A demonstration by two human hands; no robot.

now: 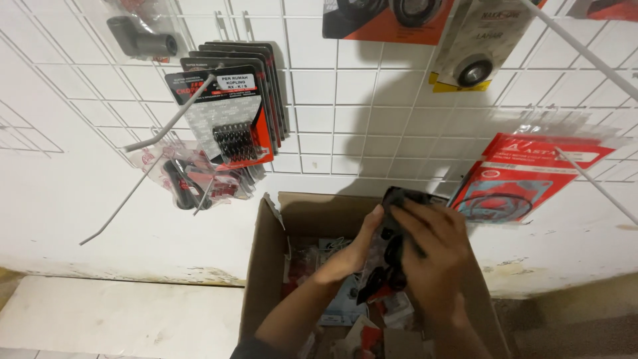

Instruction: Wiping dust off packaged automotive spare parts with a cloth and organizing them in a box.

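Observation:
Both my hands are raised over an open cardboard box (260, 279). My left hand (349, 256) and my right hand (432, 256) grip together a clear plastic packet of black and red parts (389, 262). The packet's dark top edge sticks up above my fingers. Inside the box lie several more small packets (335, 312), partly hidden by my arms.
A white wire grid (345, 100) covers the wall, with long bare hooks (169, 123) jutting out. Carded spring packs (232, 113) hang at the left, bagged parts (189, 176) below them, a red gasket pack (522, 176) at the right, and bearing packs (475, 46) above.

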